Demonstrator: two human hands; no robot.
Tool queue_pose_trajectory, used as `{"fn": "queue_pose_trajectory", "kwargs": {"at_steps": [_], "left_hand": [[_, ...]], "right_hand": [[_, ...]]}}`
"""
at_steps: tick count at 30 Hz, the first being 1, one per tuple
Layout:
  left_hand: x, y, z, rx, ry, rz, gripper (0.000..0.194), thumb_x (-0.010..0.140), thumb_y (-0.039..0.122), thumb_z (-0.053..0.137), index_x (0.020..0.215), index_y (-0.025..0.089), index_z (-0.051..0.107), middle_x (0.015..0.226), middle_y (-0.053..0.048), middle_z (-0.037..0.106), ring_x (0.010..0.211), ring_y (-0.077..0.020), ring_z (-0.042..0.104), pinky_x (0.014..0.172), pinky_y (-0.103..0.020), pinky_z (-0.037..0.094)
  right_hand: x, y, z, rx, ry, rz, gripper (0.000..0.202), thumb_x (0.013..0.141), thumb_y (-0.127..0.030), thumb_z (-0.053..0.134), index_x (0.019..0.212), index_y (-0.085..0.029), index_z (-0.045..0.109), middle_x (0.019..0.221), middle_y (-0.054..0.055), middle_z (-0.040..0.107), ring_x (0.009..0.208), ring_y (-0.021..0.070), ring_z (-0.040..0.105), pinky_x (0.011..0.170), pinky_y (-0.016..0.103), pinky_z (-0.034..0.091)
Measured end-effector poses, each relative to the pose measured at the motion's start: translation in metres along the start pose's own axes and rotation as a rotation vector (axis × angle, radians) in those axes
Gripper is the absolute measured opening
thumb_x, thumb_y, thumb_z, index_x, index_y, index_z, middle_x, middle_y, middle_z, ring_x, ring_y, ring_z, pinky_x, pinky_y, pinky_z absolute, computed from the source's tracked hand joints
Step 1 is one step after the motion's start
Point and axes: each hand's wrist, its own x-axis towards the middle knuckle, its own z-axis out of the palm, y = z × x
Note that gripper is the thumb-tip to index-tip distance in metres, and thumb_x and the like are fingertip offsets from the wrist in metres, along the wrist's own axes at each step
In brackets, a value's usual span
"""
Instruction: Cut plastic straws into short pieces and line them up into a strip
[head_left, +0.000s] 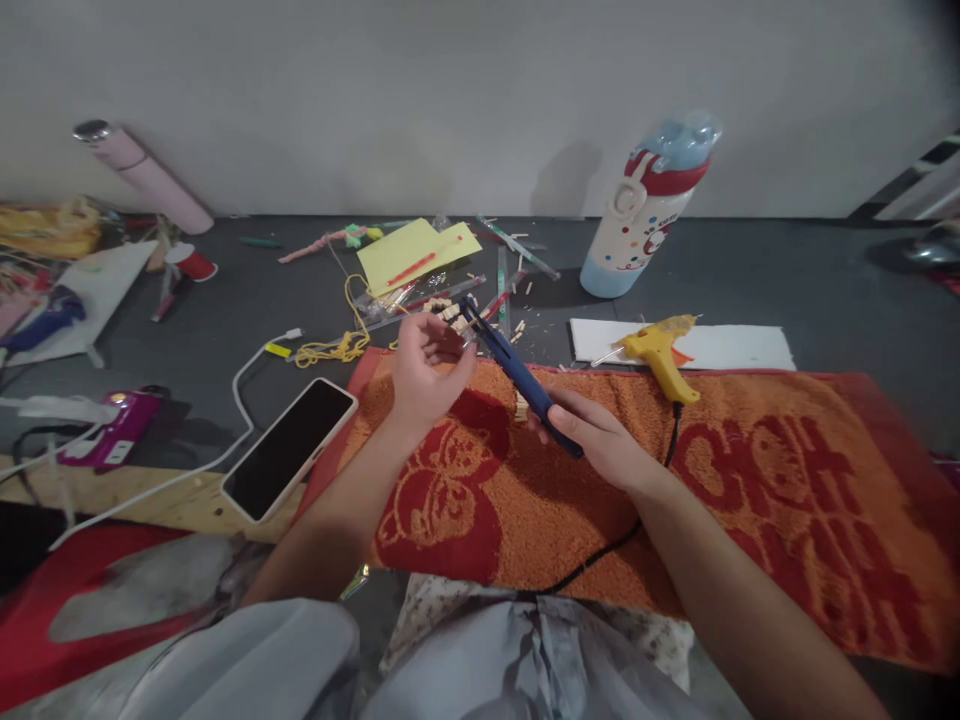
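Observation:
My right hand [592, 430] is closed around the lower end of a long, dark-blue utility knife [517, 375] with a slot along its body. The knife slants up and left over an orange-and-red towel [570, 520]. Close to its tip is my left hand [431, 365], fingers curled in a pinch; what they hold is too small to make out. Just behind the tip lie small pale wooden pieces [442, 308]. More short wooden sticks [521, 405] rest on the towel, partly behind the knife.
A yellow glue gun [660, 350] lies on a white strip [742, 346] at the right, its cord crossing the towel. Behind stands a cartoon bottle [637, 225]. A phone [289, 450], yellow yarn [334, 348], yellow paper [416, 255] and a purple power adapter [112, 430] are leftward.

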Motion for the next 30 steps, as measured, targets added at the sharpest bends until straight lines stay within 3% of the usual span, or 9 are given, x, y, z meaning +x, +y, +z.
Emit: {"fn": "queue_pose_trajectory", "kwargs": {"at_steps": [5,8,10,13,15,21,30], "left_hand": [[-0.01,0.002,0.014,-0.183,-0.198,-0.283,0.031,0.076,0.043,0.062,0.088,0.017,0.052,0.074,-0.001,0.062,0.06,-0.0111,0.061,0.061,-0.028,0.053],[-0.022,0.007,0.027,-0.222,-0.323,-0.344,0.038,0.073,0.048,0.066,0.091,0.016,0.057,0.084,-0.006,0.067,0.077,-0.0154,0.065,0.074,-0.03,0.053],[-0.031,0.012,0.034,-0.292,-0.414,-0.372,0.042,0.072,0.05,0.066,0.095,0.016,0.056,0.093,-0.007,0.067,0.086,-0.0178,0.064,0.082,-0.033,0.051],[-0.041,0.019,0.038,-0.379,-0.406,-0.379,0.048,0.072,0.05,0.068,0.103,0.019,0.052,0.107,-0.01,0.065,0.102,-0.0207,0.061,0.094,-0.038,0.045],[-0.044,0.022,0.039,-0.406,-0.395,-0.368,0.047,0.073,0.05,0.067,0.104,0.019,0.05,0.111,-0.01,0.063,0.108,-0.0218,0.058,0.1,-0.041,0.041],[-0.045,0.027,0.038,-0.541,-0.449,-0.308,0.045,0.076,0.045,0.066,0.108,0.021,0.047,0.108,-0.009,0.064,0.106,-0.0216,0.06,0.098,-0.042,0.043],[-0.05,0.023,0.041,-0.522,-0.381,-0.345,0.043,0.077,0.045,0.066,0.104,0.02,0.043,0.1,-0.008,0.065,0.1,-0.0206,0.063,0.091,-0.04,0.048]], "right_hand": [[0.001,0.001,0.0,-0.043,0.016,-0.035,0.048,0.082,-0.06,0.051,0.096,-0.015,0.061,0.072,0.001,0.051,0.064,0.0126,0.046,0.058,0.025,0.037],[0.003,0.003,0.002,-0.062,0.055,-0.032,0.052,0.082,-0.06,0.05,0.108,-0.016,0.06,0.076,0.002,0.056,0.066,0.0143,0.05,0.061,0.027,0.042],[0.004,0.004,0.005,-0.077,0.071,-0.068,0.055,0.083,-0.059,0.05,0.117,-0.017,0.058,0.088,0.005,0.062,0.079,0.018,0.056,0.073,0.03,0.046],[0.006,0.006,0.011,-0.129,0.073,-0.162,0.054,0.085,-0.057,0.047,0.122,-0.019,0.056,0.115,0.009,0.062,0.109,0.0236,0.055,0.098,0.037,0.04],[0.006,0.007,0.015,-0.17,0.068,-0.197,0.053,0.087,-0.055,0.046,0.125,-0.019,0.055,0.125,0.01,0.059,0.118,0.0247,0.051,0.105,0.039,0.035],[0.002,0.008,0.019,-0.177,0.102,-0.225,0.052,0.089,-0.053,0.043,0.128,-0.02,0.054,0.127,0.01,0.059,0.116,0.0245,0.054,0.103,0.04,0.038],[0.003,0.01,0.023,-0.176,0.144,-0.225,0.052,0.089,-0.054,0.043,0.124,-0.019,0.058,0.126,0.01,0.06,0.118,0.0252,0.054,0.104,0.041,0.037]]}}
